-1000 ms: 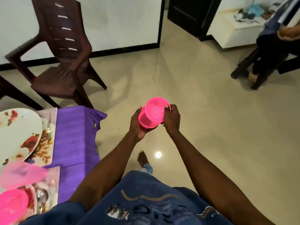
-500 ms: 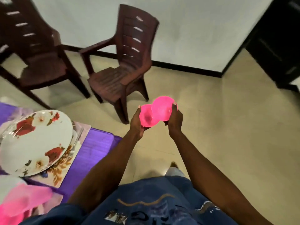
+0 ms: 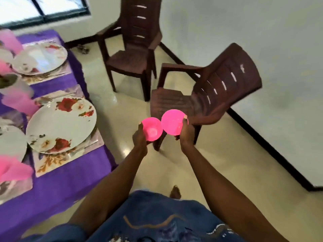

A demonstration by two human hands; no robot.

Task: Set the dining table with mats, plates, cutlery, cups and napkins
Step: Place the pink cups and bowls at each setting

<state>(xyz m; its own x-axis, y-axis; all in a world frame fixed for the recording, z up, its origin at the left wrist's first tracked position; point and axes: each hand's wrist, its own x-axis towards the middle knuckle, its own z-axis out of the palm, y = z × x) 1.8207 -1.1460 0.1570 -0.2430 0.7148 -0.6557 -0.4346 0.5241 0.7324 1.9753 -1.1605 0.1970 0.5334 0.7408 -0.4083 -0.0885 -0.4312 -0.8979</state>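
Note:
I hold two bright pink cups side by side over the floor, to the right of the table. My left hand [image 3: 139, 139] grips the left pink cup [image 3: 152, 130], whose open mouth faces me. My right hand [image 3: 186, 137] grips the right pink cup [image 3: 173, 122], thumb over its rim. The table [image 3: 57, 186] at the left has a purple cloth, floral mats and flowered white plates, the nearest plate [image 3: 61, 124] lying on a mat [image 3: 70, 155]. A second plate [image 3: 40, 58] lies further back. Pink napkins [image 3: 14, 170] sit blurred at the left edge.
Two dark brown plastic chairs stand on the tiled floor: one chair [image 3: 209, 95] just beyond my hands, another chair [image 3: 134, 48] further back near the table's far corner. A white wall with black skirting [image 3: 262, 138] runs on the right. My foot [image 3: 175, 192] shows below.
The two cups, nested a second ago, are now apart, one in each hand. My view has swung left, bringing the table and both chairs into sight.

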